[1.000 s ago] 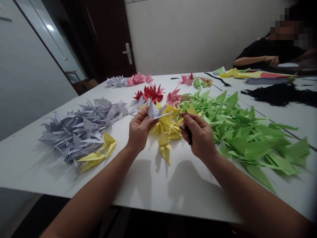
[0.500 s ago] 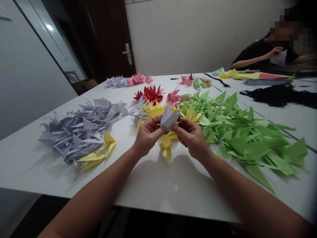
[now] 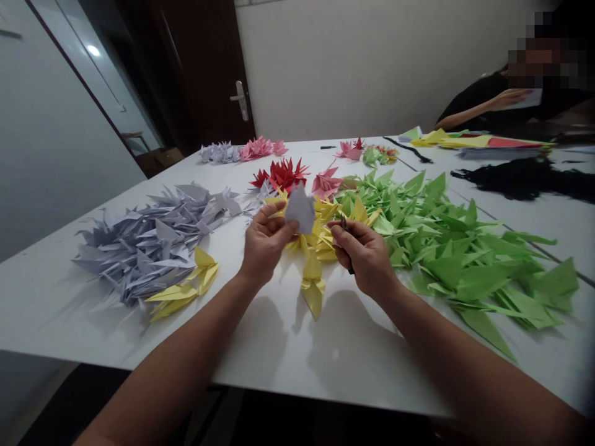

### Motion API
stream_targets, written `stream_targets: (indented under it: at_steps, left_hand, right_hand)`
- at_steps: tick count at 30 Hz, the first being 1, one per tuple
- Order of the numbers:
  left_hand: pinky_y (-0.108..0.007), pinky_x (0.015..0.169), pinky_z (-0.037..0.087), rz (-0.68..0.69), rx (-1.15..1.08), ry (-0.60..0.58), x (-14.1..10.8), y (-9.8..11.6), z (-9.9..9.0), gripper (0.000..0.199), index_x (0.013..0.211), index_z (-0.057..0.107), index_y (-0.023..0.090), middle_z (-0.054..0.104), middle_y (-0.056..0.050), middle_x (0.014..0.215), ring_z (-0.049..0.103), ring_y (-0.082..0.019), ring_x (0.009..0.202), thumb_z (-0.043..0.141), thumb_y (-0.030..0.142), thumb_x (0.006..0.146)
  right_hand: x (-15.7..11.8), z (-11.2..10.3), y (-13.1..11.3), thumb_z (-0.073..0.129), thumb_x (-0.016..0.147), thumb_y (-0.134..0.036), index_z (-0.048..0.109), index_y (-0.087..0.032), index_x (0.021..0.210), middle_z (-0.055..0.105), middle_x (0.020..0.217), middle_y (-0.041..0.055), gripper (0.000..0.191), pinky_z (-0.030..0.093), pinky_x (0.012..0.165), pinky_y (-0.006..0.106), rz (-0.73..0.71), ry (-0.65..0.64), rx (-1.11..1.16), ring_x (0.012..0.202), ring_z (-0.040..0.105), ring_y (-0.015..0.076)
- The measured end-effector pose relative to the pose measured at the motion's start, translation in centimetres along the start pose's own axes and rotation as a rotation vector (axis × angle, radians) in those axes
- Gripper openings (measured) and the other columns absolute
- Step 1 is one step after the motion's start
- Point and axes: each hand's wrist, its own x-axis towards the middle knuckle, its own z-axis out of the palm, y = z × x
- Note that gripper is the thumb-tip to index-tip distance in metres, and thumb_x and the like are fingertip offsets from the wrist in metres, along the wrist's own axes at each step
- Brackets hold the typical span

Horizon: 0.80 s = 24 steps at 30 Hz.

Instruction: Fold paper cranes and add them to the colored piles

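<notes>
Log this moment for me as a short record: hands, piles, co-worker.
Left hand: holds pale folded paper
Right hand: holds dark slim tool, type unclear
Between and beyond hands: yellow folded pieces
Left side: pale folded-paper pile
Right side: green folded-paper pile
Farther back: red folded pieces
Co-worker: hand at white paper, far right

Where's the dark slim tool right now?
Head view, just right of centre: the dark slim tool is in the right hand, between the pale folded paper in the left hand and the green origami pile.
</notes>
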Motion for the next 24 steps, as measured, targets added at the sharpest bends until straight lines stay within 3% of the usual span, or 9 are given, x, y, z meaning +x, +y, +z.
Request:
stream_targets:
  at_steps: [8, 11, 19, 24]
  left_hand:
    - [-0.016, 0.048, 0.04, 0.208, -0.005, 0.505, 4.1, 1.2, -4.0, 0.039, 0.093, 0.056, 0.023, 0.062, 0.007, 0.067, 0.059, -0.007, 0.057, 0.076, 0.023, 0.06]
    - [-0.015, 0.048, 0.037, 0.221, -0.009, 0.608, 4.9, 1.2, -4.9, 0.035, 0.093, 0.056, 0.022, 0.062, 0.007, 0.068, 0.057, -0.006, 0.056, 0.072, 0.018, 0.063]
    - [-0.018, 0.065, 0.049, 0.034, -0.108, 0.582, 5.3, 0.4, -4.8, 0.032, 0.09, 0.053, 0.02, 0.062, 0.003, 0.078, 0.06, -0.007, 0.065, 0.062, 0.002, 0.065]
    - [-0.018, 0.068, 0.051, 0.096, -0.088, 0.556, 5.2, 0.5, -4.9, 0.033, 0.092, 0.053, 0.021, 0.06, -0.002, 0.1, 0.062, -0.008, 0.08, 0.061, 0.003, 0.065]
  right_hand:
    - [0.1, 0.1, -0.2, 0.079, 0.056, -0.046, 0.063, -0.015, 0.079, 0.048, 0.051, -0.0076, 0.041, 0.019, 0.033, 0.017, 0.013, 0.039, -0.007, 0.037, 0.034, 0.0022]
    - [0.0, 0.1, -0.1, 0.079, 0.056, -0.046, 0.063, -0.015, 0.079, 0.048, 0.051, -0.0078, 0.042, 0.019, 0.033, 0.017, 0.004, 0.027, -0.016, 0.036, 0.034, 0.0021]
    - [0.0, 0.0, 0.0, 0.079, 0.056, -0.047, 0.064, -0.015, 0.079, 0.048, 0.051, -0.0072, 0.042, 0.02, 0.033, 0.017, 0.021, 0.04, -0.019, 0.037, 0.034, 0.0025]
    - [0.1, 0.0, 0.0, 0.078, 0.057, -0.046, 0.064, -0.015, 0.079, 0.048, 0.051, -0.0071, 0.041, 0.02, 0.033, 0.018, 0.008, 0.022, -0.011, 0.037, 0.034, 0.0025]
